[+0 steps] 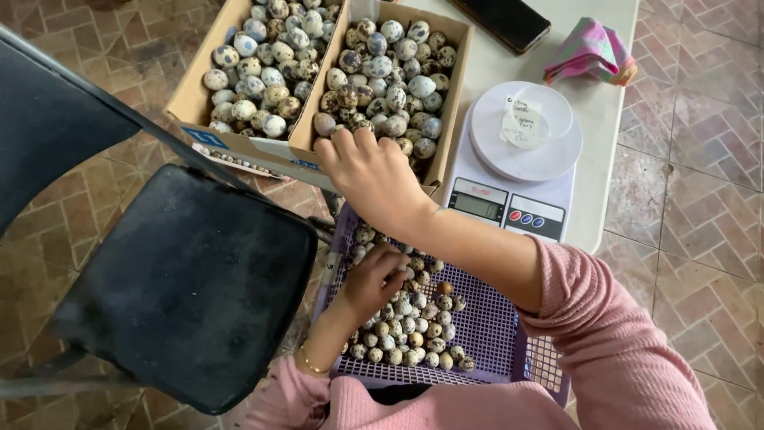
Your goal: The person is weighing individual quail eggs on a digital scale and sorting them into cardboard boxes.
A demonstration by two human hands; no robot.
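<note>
The setting is a small home-based egg sorting and packing station. Indicators: two cardboard boxes (239,103) filled with speckled quail eggs (382,72), a purple plastic mesh tray (485,326) holding more eggs, and a white digital kitchen scale (517,159) on a white table (605,95). A patterned brick-tile floor (700,239) and a black chair (183,287) indicate a domestic patio or yard rather than a factory.

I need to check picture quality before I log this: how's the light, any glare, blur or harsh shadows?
Head view: soft, even daylight, no harsh shadows. Mild sheen on the white scale and the black chair seat, nothing blown out. Speckled eggs in the cardboard boxes are sharp; the right hand and left hand look slightly soft. The lilac basket shows clearly.
</note>
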